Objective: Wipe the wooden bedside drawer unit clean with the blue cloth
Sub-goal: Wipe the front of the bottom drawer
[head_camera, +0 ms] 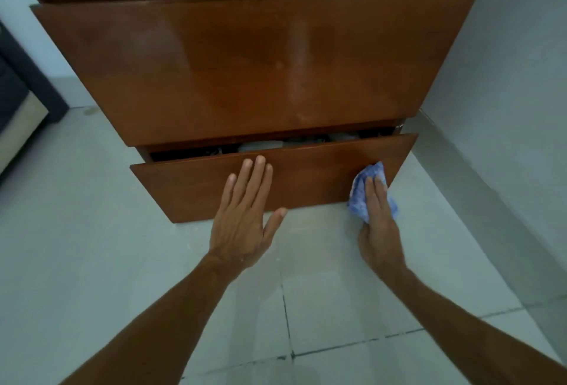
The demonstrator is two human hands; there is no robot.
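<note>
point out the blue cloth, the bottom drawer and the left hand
blue cloth (359,203): head view, its bunched left part.
bottom drawer (190,188): head view, its front panel.
left hand (242,222): head view, its back.

Blue cloth (365,192) against glossy drawer unit (245,71)

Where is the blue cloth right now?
In the head view, the blue cloth sits under the right hand, pressed on the right end of the bottom drawer front.

Bedroom: wooden drawer unit (254,65), tiled floor (352,308).
</note>
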